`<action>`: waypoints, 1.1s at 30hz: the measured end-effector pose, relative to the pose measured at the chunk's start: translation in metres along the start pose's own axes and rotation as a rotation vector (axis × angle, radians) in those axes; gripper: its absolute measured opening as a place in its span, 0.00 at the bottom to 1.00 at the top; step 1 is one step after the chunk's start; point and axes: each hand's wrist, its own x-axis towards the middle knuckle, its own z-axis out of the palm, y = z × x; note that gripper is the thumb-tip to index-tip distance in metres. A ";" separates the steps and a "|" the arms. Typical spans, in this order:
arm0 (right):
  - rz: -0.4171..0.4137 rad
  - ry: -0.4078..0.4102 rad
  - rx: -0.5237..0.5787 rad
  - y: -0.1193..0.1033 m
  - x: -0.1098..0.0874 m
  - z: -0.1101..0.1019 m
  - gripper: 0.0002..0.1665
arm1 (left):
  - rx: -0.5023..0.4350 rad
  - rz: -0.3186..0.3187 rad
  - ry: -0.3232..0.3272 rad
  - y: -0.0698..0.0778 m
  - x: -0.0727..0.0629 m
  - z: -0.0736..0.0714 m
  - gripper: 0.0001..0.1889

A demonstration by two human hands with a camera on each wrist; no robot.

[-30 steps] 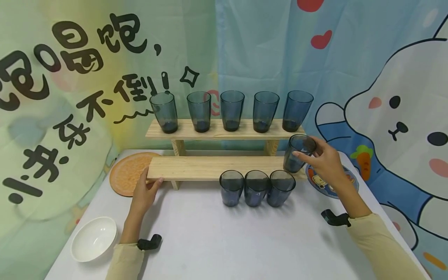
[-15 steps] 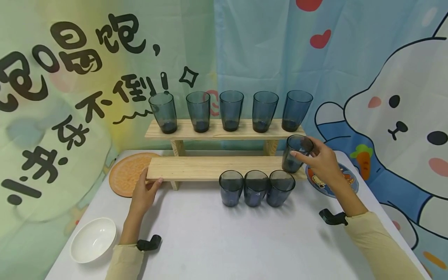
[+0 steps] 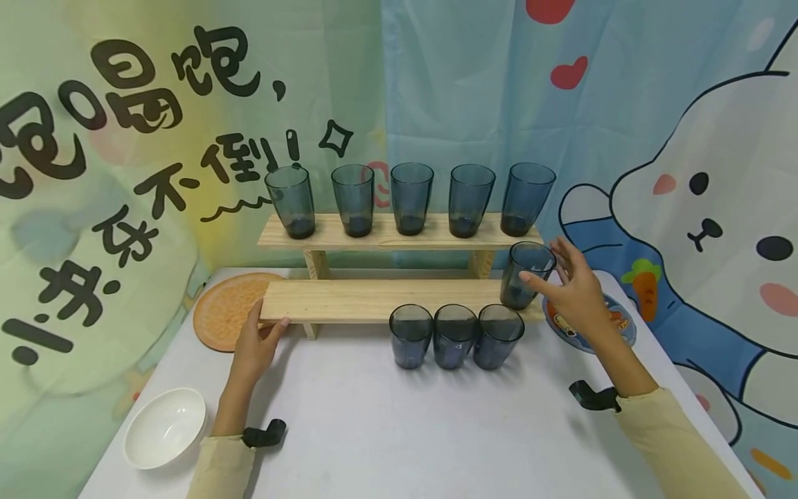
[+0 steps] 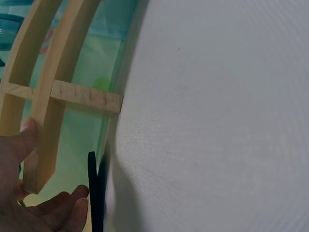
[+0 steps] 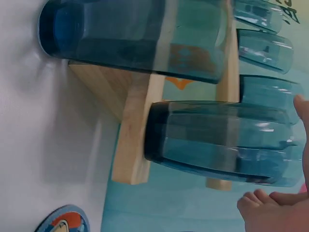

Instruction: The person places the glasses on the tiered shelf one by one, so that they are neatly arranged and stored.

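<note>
The right hand (image 3: 576,298) is at 3 o'clock in the head view, its fingers spread and loose. Beside it is the dark blue glass (image 3: 515,285), standing up on the right end of the lower board (image 3: 337,301). In the head view the thumb crosses in front of the glass, so it looks held. The right wrist view shows more: there is a gap between the other fingers and the glass, and its bottom sits flat on the wood. I cannot tell if the thumb touches it.

The left hand (image 3: 255,346) is at 8 o'clock, pinching the left end of the lower board. Only the left wrist view shows some of its fingers sticking out into the air, and all of a short wooden leg (image 4: 87,96) reaching the white table (image 3: 405,430).

Five glasses (image 3: 410,201) stand in a row on the upper board (image 3: 386,242) at 12 o'clock. Three more glasses (image 3: 454,337) stand close together on the table at 5 o'clock. A blue plate (image 3: 564,326) pokes out behind the right hand. A round orange mat (image 3: 227,312) lies by the left hand, and a white bowl (image 3: 165,430) sits farther out at 8 o'clock.
</note>
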 end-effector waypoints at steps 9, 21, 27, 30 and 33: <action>-0.041 0.313 -0.019 -0.007 -0.040 0.004 0.34 | 0.008 0.000 -0.002 0.001 -0.001 0.000 0.42; 0.018 -0.103 -0.059 0.013 -0.075 0.050 0.55 | 0.003 0.010 0.000 0.002 -0.002 -0.001 0.42; 0.029 -0.136 -0.053 0.020 -0.073 0.061 0.57 | -0.004 0.005 0.001 0.000 0.000 0.000 0.41; 0.036 -0.130 -0.057 0.023 -0.073 0.063 0.56 | 0.001 -0.001 0.000 0.000 0.000 0.000 0.42; 0.049 -0.127 -0.056 0.026 -0.074 0.064 0.56 | -0.002 0.004 -0.001 0.000 0.000 0.000 0.42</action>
